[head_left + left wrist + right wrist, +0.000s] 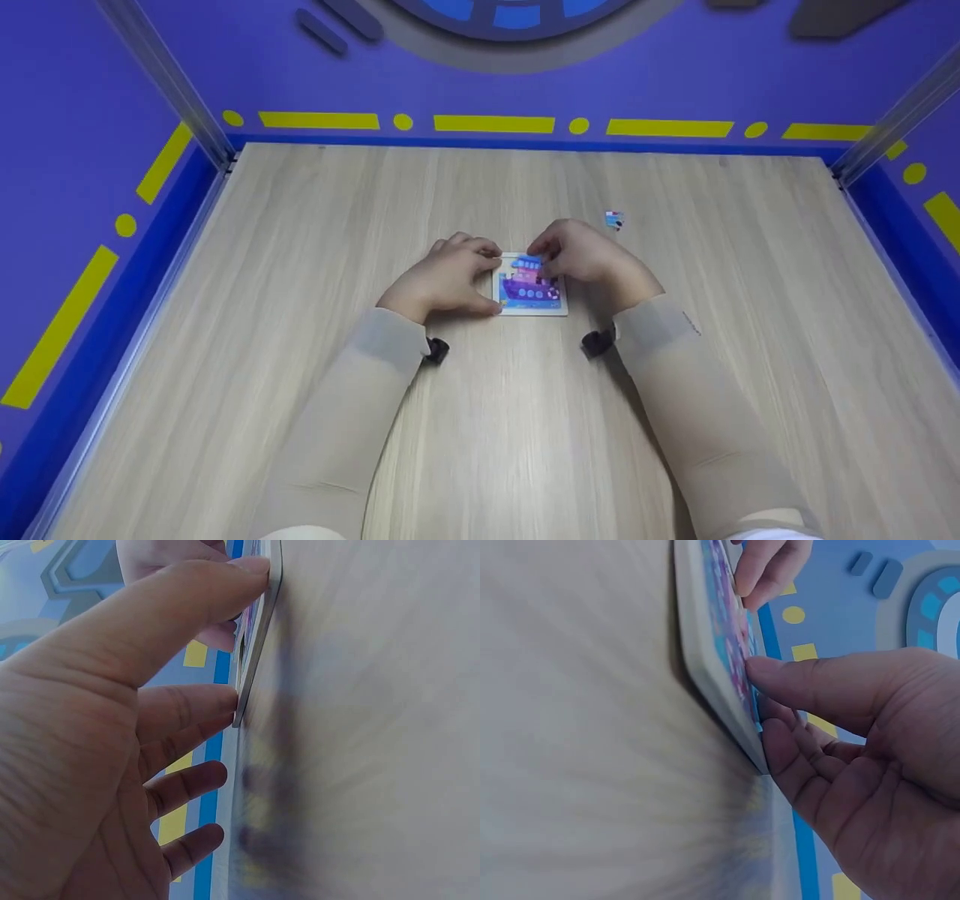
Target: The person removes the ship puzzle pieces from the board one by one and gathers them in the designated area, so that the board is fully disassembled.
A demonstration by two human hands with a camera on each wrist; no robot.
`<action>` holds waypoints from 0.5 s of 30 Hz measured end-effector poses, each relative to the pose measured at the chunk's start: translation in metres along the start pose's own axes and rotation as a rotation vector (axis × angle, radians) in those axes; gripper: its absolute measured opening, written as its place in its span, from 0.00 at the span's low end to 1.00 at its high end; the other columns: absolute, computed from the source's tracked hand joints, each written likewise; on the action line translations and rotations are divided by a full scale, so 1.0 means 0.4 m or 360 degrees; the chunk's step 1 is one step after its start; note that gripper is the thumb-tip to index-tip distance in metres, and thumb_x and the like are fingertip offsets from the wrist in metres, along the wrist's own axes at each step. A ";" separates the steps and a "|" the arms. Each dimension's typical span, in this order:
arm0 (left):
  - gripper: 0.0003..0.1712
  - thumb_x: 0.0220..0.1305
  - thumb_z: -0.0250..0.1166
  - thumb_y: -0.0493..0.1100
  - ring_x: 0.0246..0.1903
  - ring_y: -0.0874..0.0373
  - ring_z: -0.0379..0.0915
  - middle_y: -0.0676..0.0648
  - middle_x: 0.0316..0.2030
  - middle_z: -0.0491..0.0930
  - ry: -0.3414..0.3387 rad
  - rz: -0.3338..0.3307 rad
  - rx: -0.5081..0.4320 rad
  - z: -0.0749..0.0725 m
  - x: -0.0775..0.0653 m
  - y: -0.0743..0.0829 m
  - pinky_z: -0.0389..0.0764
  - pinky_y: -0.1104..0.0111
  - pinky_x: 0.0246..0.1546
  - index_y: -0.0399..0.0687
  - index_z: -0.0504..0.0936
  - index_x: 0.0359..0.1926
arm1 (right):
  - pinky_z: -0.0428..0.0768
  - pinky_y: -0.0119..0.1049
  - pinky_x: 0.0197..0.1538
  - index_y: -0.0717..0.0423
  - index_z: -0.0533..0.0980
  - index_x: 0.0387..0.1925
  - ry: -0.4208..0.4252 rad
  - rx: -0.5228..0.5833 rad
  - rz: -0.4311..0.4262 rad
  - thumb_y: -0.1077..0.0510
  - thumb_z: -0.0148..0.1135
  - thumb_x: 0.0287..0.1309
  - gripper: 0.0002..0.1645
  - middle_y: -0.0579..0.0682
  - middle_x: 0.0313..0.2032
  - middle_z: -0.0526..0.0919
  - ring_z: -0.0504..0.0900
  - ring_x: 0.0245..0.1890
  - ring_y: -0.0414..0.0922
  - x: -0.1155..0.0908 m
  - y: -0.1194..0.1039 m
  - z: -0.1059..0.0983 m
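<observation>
A small square jigsaw puzzle (pixel 529 294) with a purple and pink ship picture lies in a pale frame on the table. My left hand (pixel 450 279) holds the frame's left side, thumb at the near corner and index finger at the far corner; its other fingers spread outward in the left wrist view. Over the far right part of the picture, my right hand (pixel 589 259) pinches a puzzle piece with light blue on it (pixel 759 726), mostly hidden by the thumb and fingers. A loose puzzle piece (pixel 615 220) lies beyond the right hand.
The wood-grain table (pixel 495 420) is bounded by a purple back wall (pixel 495 90) with yellow marks and by side walls with metal corner posts. Dark wrist-strap pieces (pixel 598 343) stick out at both sleeve cuffs.
</observation>
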State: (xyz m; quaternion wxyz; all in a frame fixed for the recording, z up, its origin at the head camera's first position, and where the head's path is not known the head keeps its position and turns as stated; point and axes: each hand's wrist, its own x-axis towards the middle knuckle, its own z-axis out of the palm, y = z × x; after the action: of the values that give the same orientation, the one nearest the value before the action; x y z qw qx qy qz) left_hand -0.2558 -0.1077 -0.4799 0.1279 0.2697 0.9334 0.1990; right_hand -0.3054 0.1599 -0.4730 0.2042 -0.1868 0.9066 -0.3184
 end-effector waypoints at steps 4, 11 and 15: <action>0.52 0.61 0.84 0.62 0.82 0.47 0.62 0.50 0.81 0.74 0.0007 0.0006 -0.0005 0.000 0.000 -0.001 0.59 0.50 0.86 0.46 0.78 0.81 | 0.83 0.42 0.54 0.60 0.89 0.62 0.0004 0.0013 -0.0006 0.69 0.74 0.68 0.22 0.59 0.53 0.89 0.84 0.48 0.49 -0.001 -0.001 0.000; 0.52 0.62 0.83 0.62 0.83 0.47 0.61 0.50 0.81 0.73 0.0006 0.0006 -0.0015 -0.001 -0.001 -0.001 0.59 0.50 0.86 0.46 0.78 0.81 | 0.83 0.43 0.55 0.60 0.91 0.59 0.0023 0.0026 -0.0026 0.69 0.74 0.68 0.19 0.58 0.53 0.88 0.83 0.49 0.49 -0.004 -0.003 0.000; 0.52 0.63 0.83 0.62 0.83 0.47 0.61 0.49 0.81 0.74 0.0000 0.0010 -0.0018 0.000 -0.001 0.001 0.59 0.50 0.86 0.45 0.78 0.81 | 0.82 0.40 0.51 0.60 0.91 0.58 0.0026 0.0021 -0.0029 0.69 0.74 0.68 0.18 0.58 0.51 0.89 0.83 0.47 0.49 -0.004 -0.003 0.002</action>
State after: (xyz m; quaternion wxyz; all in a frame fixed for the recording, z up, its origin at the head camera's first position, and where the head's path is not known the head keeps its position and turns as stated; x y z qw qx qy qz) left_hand -0.2553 -0.1075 -0.4797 0.1286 0.2720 0.9314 0.2047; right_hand -0.3032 0.1594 -0.4724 0.1951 -0.1911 0.9044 -0.3278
